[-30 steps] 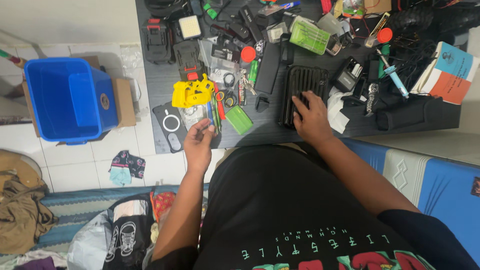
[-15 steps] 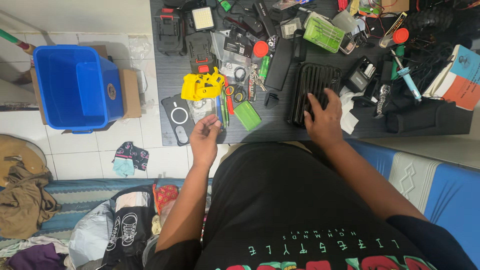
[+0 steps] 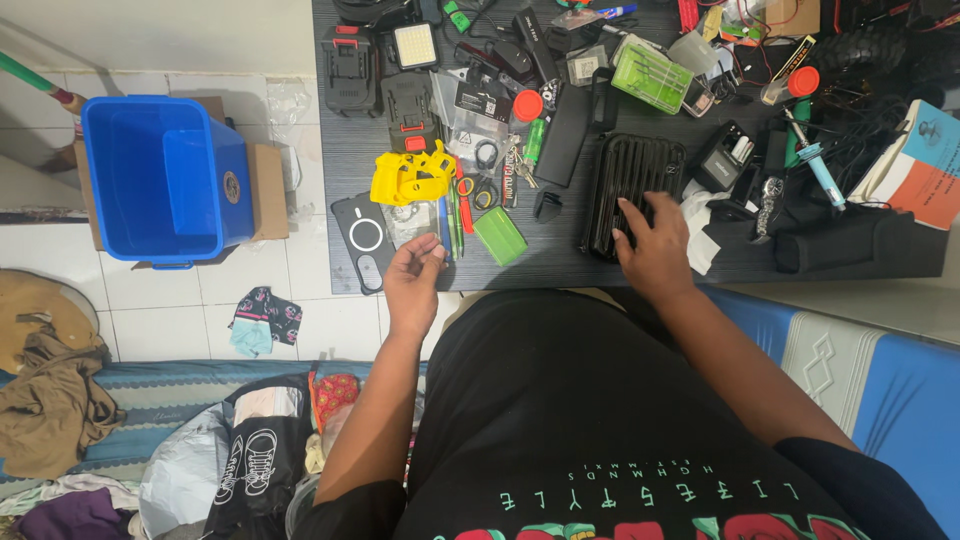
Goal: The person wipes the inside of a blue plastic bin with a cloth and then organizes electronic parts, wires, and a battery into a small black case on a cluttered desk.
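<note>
My right hand (image 3: 655, 250) lies flat with fingers spread on the near end of a black ribbed hard case (image 3: 632, 180) on the dark table (image 3: 550, 262). My left hand (image 3: 413, 283) hovers at the table's near edge with its fingers curled. Its fingertips are at the near ends of a few pens (image 3: 449, 225), and I cannot make out whether they pinch one. Just beyond the pens sit a yellow plastic part (image 3: 410, 177), a black phone case with a white ring (image 3: 361, 240) and a small green box (image 3: 498, 235).
The table holds many tools: black battery packs (image 3: 350, 70), a green bit case (image 3: 650, 75), a soldering iron (image 3: 818, 165) and a booklet (image 3: 925, 165). A blue plastic bin (image 3: 160, 180) stands on the tiled floor at left. Clothes and bags lie by my left side.
The view has drifted a little, so everything sits slightly to the right in frame. My left hand stays by the pens with its fingers curling in; my right hand remains on the case.
</note>
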